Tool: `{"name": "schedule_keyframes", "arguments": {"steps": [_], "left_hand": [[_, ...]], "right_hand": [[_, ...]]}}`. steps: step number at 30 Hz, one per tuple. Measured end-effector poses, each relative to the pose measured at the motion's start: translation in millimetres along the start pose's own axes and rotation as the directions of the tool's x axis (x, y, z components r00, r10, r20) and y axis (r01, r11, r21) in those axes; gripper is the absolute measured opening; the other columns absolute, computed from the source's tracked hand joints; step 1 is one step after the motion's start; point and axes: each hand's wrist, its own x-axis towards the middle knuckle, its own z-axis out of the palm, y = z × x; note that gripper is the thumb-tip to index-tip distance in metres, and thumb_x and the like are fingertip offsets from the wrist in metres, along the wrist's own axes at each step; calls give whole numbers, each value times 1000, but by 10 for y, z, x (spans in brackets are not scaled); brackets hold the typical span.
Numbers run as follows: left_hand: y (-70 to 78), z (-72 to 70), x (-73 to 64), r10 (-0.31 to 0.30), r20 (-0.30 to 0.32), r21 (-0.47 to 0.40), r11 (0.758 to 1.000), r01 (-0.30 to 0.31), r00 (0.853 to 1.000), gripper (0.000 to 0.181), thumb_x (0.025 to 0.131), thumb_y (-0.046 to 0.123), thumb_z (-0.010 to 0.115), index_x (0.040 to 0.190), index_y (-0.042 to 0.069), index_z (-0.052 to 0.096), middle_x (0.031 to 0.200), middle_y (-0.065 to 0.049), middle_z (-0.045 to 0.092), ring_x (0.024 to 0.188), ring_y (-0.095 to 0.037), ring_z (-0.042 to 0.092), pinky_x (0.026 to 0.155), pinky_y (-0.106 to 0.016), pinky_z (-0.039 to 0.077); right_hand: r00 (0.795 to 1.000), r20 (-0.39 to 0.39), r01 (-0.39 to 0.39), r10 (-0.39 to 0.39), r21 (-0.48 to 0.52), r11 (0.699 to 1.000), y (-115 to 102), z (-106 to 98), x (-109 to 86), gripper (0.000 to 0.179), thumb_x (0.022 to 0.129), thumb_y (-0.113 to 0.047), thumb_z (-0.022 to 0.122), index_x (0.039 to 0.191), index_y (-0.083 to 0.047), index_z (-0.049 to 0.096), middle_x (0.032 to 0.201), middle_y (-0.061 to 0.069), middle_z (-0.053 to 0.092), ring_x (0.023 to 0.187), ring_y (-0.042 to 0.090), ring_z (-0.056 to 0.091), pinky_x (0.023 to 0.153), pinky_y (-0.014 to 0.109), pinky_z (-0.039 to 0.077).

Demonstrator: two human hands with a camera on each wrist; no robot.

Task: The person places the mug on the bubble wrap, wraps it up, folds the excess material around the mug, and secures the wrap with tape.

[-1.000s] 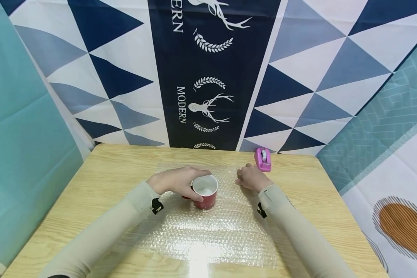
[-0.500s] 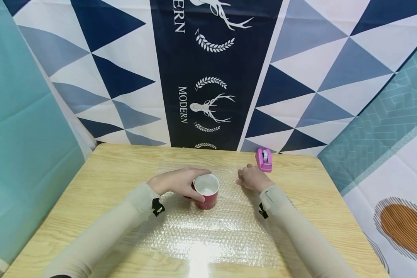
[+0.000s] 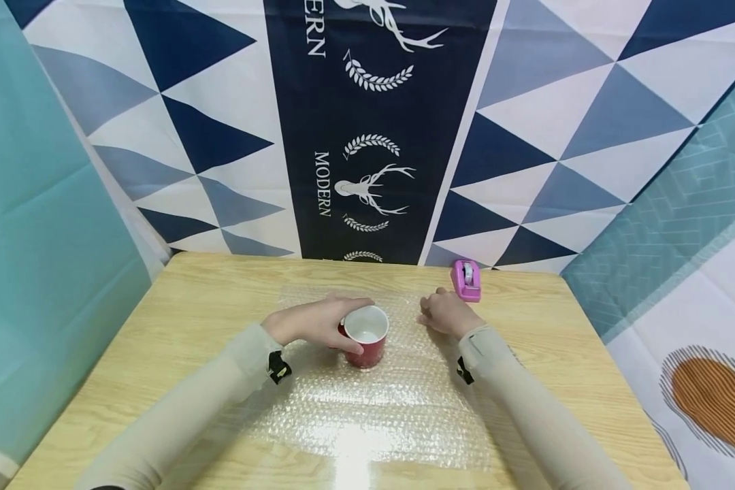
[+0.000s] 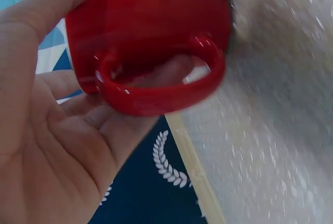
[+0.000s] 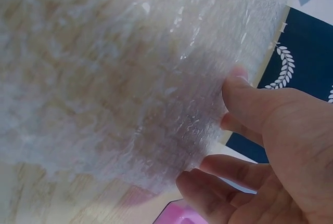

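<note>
In the head view, a red mug [image 3: 366, 350] with a white inside stands upright on a sheet of bubble wrap [image 3: 367, 408]. My left hand [image 3: 315, 323] grips the mug from the left, thumb on the near side and fingers round the far side. Its red handle [image 4: 161, 96] points toward the palm in the left wrist view. To the right, my right hand [image 3: 447, 313] rests at the far right part of the bubble wrap. The right wrist view has its bent fingers [image 5: 208, 187] and thumb touching the wrap near its edge, spread apart.
A pink tape dispenser [image 3: 467, 280] stands just beyond the right hand, near the back edge of the wooden table [image 3: 208, 299]. Behind rises a patterned cloth backdrop [image 3: 380, 136], with teal cloth [image 3: 55, 224] hanging at the left.
The mug and my left hand have shifted very slightly to the right over the bubble wrap. My right hand stays in place.
</note>
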Motion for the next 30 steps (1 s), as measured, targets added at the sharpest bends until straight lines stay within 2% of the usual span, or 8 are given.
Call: {"name": "schedule_keyframes", "arguments": {"steps": [7,10,14,17,30], "left_hand": [[30,17,-15,16,24,-81,997,-14,1000,77,88,33,82,149,7,44,131,-11,65,119,-27,63,102,-42,54],[15,27,-45,-17,21,-89,996,18,1000,84,88,36,82,154,7,40,136,-10,63,124,-25,60,106,-42,51],[-12,52,-71,-54,2,-68,996,54,999,94,88,43,81,160,5,31,143,-9,59,130,-23,57,110,-42,48],[-22,68,-79,-57,-8,-52,997,56,998,97,89,45,80,161,4,29,144,-10,58,130,-23,57,111,-42,47],[51,41,-138,-64,-16,-24,998,64,998,94,91,43,78,161,5,29,149,-11,54,131,-21,56,111,-41,48]], "right_hand": [[1000,-1,0,0,-8,1000,-4,14,-8,22,98,-29,70,91,-9,66,84,11,67,86,29,59,82,48,56],[1000,2,-8,8,-2,1000,-8,25,-5,22,98,-29,70,91,-9,66,84,11,66,86,29,59,83,49,56],[1000,-5,-12,13,2,1000,-3,29,-9,21,98,-29,70,91,-9,67,85,11,67,86,29,60,82,48,56],[1000,0,-17,17,10,1000,-1,31,-2,21,98,-29,70,92,-9,68,86,11,68,88,29,60,83,48,57],[1000,1,-21,21,25,999,-1,9,-8,20,98,-28,70,92,-9,68,86,10,68,90,29,60,85,49,56]]}}
